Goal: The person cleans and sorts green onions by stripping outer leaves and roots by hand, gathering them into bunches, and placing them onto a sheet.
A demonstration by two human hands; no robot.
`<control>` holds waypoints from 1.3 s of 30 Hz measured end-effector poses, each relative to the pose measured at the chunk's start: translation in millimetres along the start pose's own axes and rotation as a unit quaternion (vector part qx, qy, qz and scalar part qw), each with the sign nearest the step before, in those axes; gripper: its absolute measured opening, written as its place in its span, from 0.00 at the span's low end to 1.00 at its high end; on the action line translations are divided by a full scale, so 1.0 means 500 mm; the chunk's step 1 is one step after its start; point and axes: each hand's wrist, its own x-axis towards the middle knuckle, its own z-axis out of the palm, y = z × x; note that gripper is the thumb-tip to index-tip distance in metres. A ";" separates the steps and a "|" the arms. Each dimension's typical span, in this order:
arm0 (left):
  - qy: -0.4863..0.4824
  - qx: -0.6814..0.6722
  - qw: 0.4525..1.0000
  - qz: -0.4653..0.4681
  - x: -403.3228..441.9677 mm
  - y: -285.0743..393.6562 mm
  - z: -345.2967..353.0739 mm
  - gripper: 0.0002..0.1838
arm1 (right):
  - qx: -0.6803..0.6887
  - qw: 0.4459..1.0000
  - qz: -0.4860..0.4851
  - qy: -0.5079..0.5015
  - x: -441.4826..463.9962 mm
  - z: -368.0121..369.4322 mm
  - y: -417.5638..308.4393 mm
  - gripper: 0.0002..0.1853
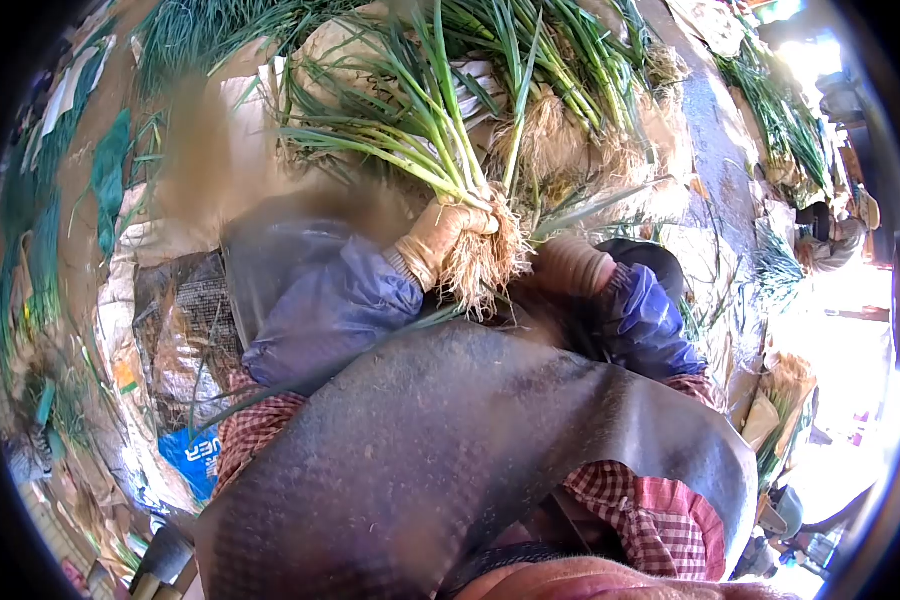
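Observation:
A bunch of green onions (448,160), with white stalks and a thick tuft of pale roots (485,262), is held up in front of my lap. My left hand (448,232), in a tan glove, is closed around the stalks just above the roots. Just right of the roots is my right hand (568,264), also gloved. Its fingers are lost in shadow and blur, so their grip cannot be made out. A loose green leaf (602,204) sticks out beside it. Blue sleeve covers (345,305) reach both wrists, and a dark apron (440,430) covers my lap.
More green onions (580,70) lie heaped ahead, roots toward me. Another pile (770,110) is at the right, and onion greens (40,250) line the left. A woven sack (185,315) lies by my left side. Another person (838,238) is at the far right.

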 end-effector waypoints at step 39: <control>0.071 -0.073 0.994 -0.031 -0.001 0.034 0.029 0.14 | 0.471 0.411 -0.160 0.764 -0.134 -0.245 -0.106 0.12</control>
